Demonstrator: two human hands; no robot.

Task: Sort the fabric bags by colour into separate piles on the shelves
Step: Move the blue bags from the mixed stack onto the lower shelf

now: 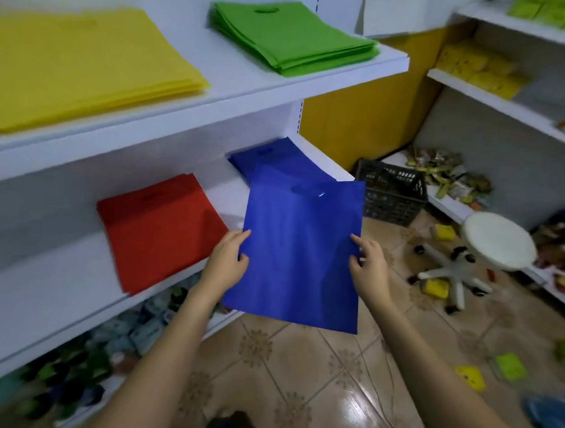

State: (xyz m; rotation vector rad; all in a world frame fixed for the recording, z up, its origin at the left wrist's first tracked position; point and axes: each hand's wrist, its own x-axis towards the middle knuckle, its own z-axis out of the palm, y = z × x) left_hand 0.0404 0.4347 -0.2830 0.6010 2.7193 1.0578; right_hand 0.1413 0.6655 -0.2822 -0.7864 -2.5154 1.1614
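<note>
Head view, item by item, from your fingers outward. Your left hand (228, 260) pinches the left edge of a blue bag (300, 253), thumb on the front face, the other fingers hidden behind the fabric. Your right hand (368, 266) pinches the right edge at about the same height, thumb and forefinger closed on the cloth.

Blue bag: flat, rectangular, royal blue non-woven fabric, smooth with faint creases, an oval die-cut handle slot near its top edge. You hold it in the air, face toward you, slightly tilted, in front of the lower shelf (60, 301) and over the tiled floor (316, 377).

Blue pile (277, 161): same colour, lying flat on the lower shelf just behind the held bag's top edge, partly covered by it.

Red pile (160, 228): flat on the lower shelf, to the left of the blue pile and just beside your left hand.

Yellow pile (80, 66): several layers, flat on the upper shelf (234, 92), left side.

Green pile (292, 39): several layers, handle slot visible, on the upper shelf to the right of the yellow pile, apart from it.

Also present: a dark crate (392, 196) and a white stool (497, 242) on the floor, to the right.
</note>
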